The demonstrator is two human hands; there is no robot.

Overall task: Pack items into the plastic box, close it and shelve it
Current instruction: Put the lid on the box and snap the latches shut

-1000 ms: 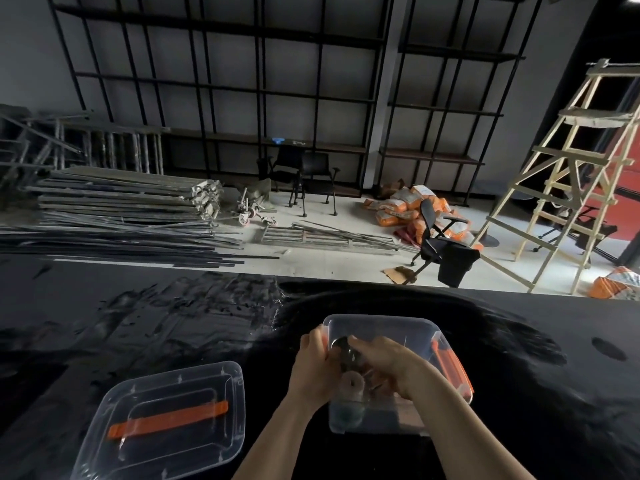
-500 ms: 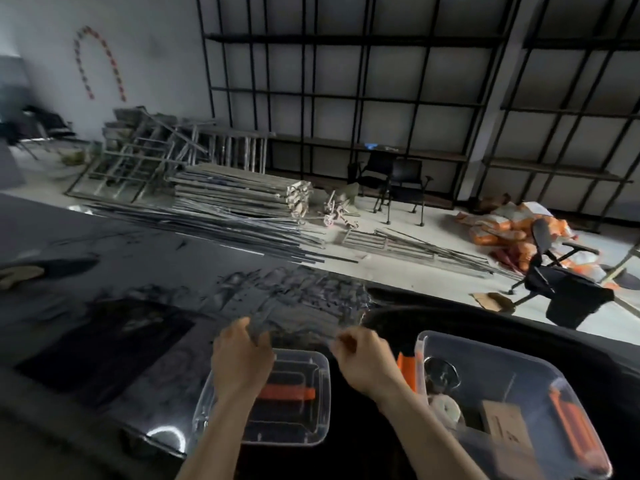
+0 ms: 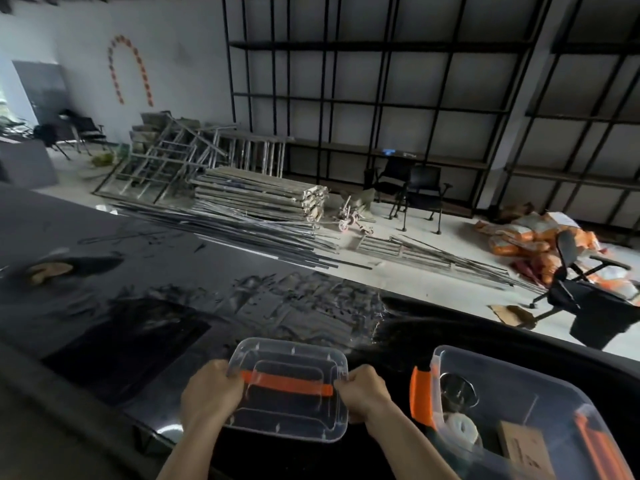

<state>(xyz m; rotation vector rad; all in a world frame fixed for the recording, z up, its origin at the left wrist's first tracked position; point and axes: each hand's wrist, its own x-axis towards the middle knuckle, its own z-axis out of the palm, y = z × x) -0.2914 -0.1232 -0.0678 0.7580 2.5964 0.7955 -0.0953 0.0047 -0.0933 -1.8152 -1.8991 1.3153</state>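
Note:
A clear plastic lid (image 3: 291, 362) with an orange handle strip lies low in the middle of the view, over the black table (image 3: 104, 327). My left hand (image 3: 211, 393) grips the lid's left edge and my right hand (image 3: 363, 389) grips its right edge. To the right stands the open clear plastic box (image 3: 512, 368) with orange latches. Inside it I see a white tape roll (image 3: 459, 427), a round metal item (image 3: 457, 393) and a brown cardboard packet (image 3: 523, 448).
A tan object (image 3: 52, 270) lies on the table at far left. Beyond the table, the floor holds stacked metal bars (image 3: 256, 199), chairs (image 3: 415, 192), orange sacks (image 3: 526, 237) and a tipped office chair (image 3: 588, 299). Black shelving (image 3: 381, 98) covers the back wall.
Both hands left the box and moved left to the lid, then closed on its two side edges. The lid now sits higher in my grip, and my view has swung left.

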